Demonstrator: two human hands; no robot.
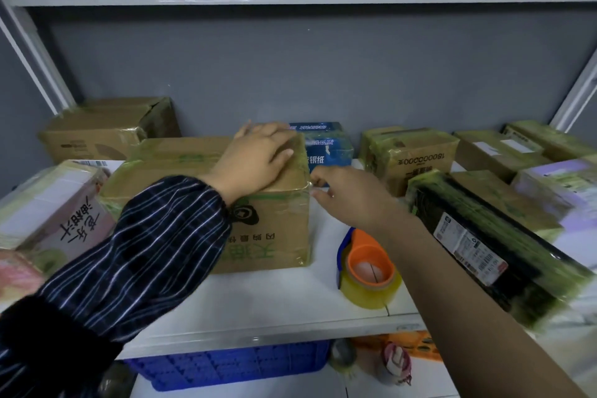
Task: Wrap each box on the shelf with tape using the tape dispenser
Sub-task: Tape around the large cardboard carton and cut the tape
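My left hand (258, 157) lies flat on the brown cardboard box (277, 229); the blue-orange tape dispenser (370, 257) lies right of the box, nearest my right hand (352, 200), grip unclear.

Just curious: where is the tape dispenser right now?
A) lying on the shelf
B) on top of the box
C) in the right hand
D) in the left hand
A: the tape dispenser lies untouched on the shelf, right of the cardboard box.

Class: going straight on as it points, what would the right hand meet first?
The right hand would probably meet the cardboard box, at its top right corner; depth unclear, perhaps the blue pack behind.
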